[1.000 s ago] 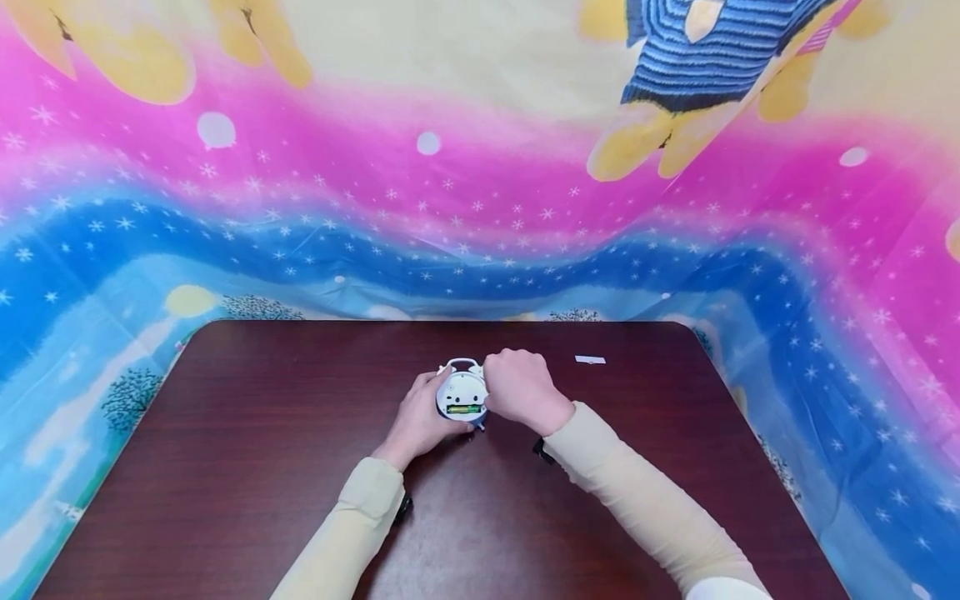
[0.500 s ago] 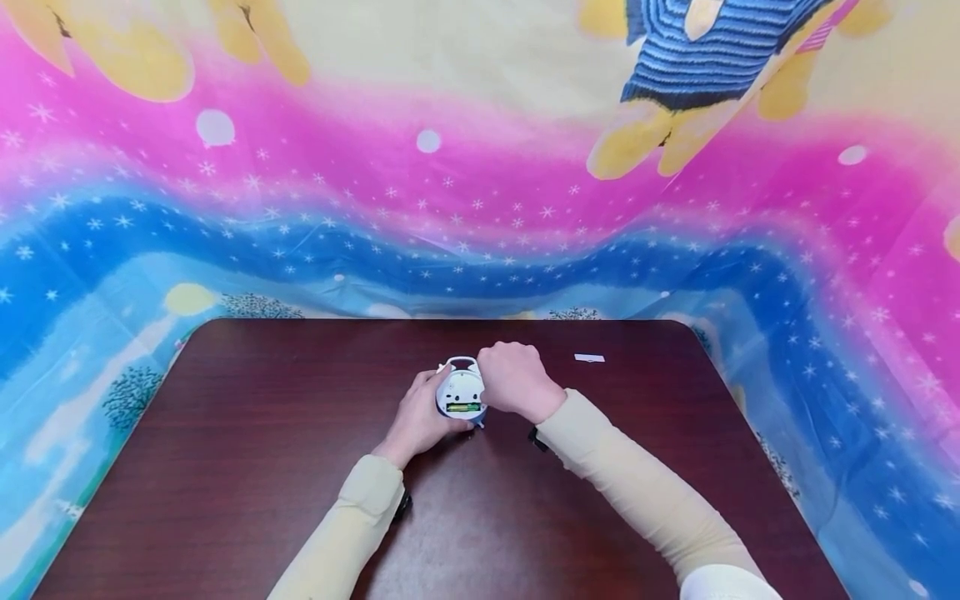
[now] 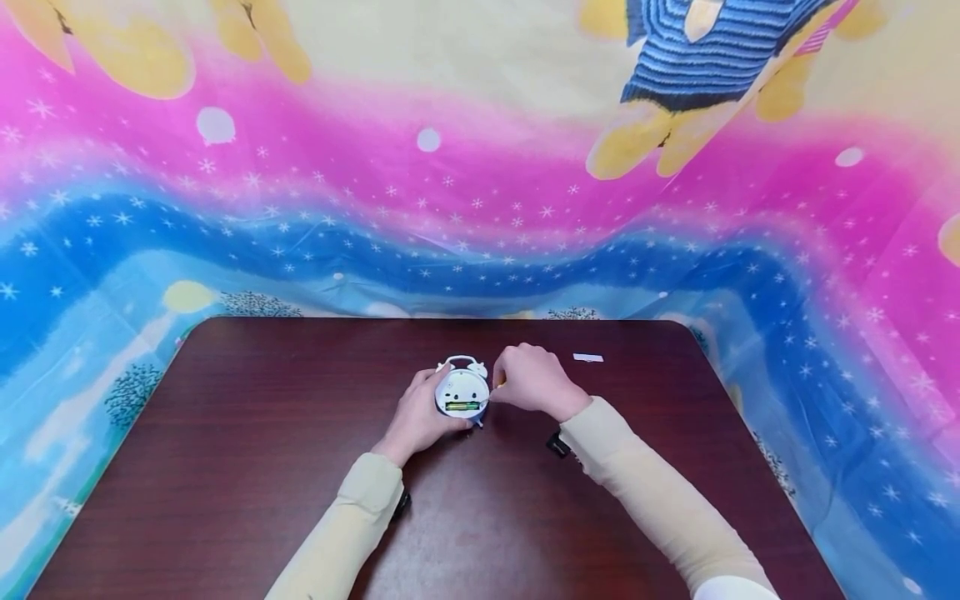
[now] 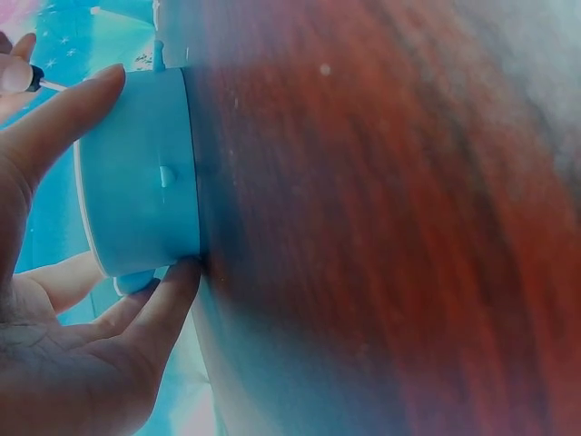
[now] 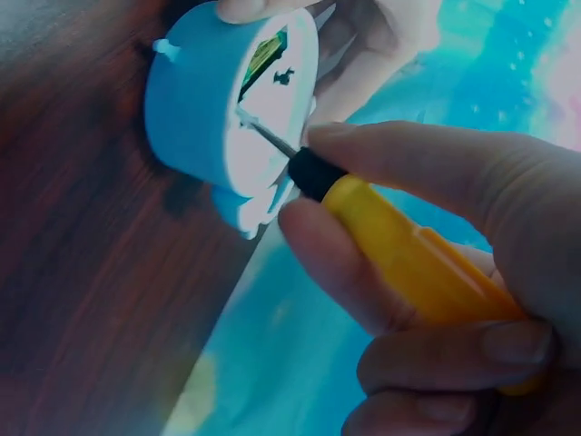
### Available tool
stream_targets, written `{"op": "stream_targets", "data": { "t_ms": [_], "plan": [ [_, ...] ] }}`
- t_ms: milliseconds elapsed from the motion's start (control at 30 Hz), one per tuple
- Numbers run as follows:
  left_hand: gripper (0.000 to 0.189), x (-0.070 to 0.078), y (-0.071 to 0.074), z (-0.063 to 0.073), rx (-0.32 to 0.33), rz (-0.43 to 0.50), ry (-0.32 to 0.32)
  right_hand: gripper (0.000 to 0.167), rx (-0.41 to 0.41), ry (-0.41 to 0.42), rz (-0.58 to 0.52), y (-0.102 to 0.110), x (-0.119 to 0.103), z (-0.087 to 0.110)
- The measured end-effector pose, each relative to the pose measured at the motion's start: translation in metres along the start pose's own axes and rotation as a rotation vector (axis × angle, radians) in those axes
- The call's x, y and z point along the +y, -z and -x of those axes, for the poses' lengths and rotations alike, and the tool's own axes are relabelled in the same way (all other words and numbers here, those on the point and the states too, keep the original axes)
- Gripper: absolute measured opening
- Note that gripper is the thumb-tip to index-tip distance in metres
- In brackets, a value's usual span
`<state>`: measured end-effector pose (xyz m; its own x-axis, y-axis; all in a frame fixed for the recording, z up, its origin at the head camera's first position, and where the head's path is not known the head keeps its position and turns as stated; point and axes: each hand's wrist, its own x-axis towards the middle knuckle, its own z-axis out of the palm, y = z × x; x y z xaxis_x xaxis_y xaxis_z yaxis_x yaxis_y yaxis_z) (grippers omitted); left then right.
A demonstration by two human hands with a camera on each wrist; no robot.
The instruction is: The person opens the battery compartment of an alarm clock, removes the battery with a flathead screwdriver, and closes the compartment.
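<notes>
While the left hand (image 3: 422, 419) clamps round the alarm clock (image 3: 462, 386) between both hands, battery (image 3: 462, 407) exposed, the right hand (image 3: 534, 380) grips a yellow screwdriver (image 5: 406, 243), tip at the clock's back; right of that hand, a white strip (image 3: 588, 357) lies on the worktop (image 3: 262, 417).

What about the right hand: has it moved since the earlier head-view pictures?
Yes, slightly rightward: in the head view, the right hand is now closer to the white strip lying on the table.
</notes>
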<state>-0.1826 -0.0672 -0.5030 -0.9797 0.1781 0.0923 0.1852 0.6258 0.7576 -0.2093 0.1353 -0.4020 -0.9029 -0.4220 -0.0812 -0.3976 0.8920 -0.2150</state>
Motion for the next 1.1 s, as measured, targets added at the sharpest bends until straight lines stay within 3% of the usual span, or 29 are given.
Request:
{"op": "stream_targets", "data": {
  "t_ms": [167,533,900,1000,1100],
  "plan": [
    [0.104,-0.001,-0.001,0.000,-0.002,-0.005,0.005,0.018,-0.025,-0.041,-0.085,-0.004,0.010,0.002],
    [0.104,-0.001,-0.002,0.000,-0.008,0.002,0.022,0.014,0.015,-0.005,-0.195,-0.015,0.028,0.006],
    [0.104,0.001,-0.001,0.000,-0.009,0.004,0.027,0.011,0.002,-0.011,-0.305,-0.019,0.038,0.008],
    [0.104,0.001,-0.001,0.000,-0.006,0.005,0.026,0.011,0.012,-0.008,-0.276,-0.019,0.036,0.008],
    [0.104,0.001,-0.001,0.000,-0.010,0.003,0.027,0.012,0.030,-0.003,-0.172,-0.014,0.025,0.009]
  ]
}}
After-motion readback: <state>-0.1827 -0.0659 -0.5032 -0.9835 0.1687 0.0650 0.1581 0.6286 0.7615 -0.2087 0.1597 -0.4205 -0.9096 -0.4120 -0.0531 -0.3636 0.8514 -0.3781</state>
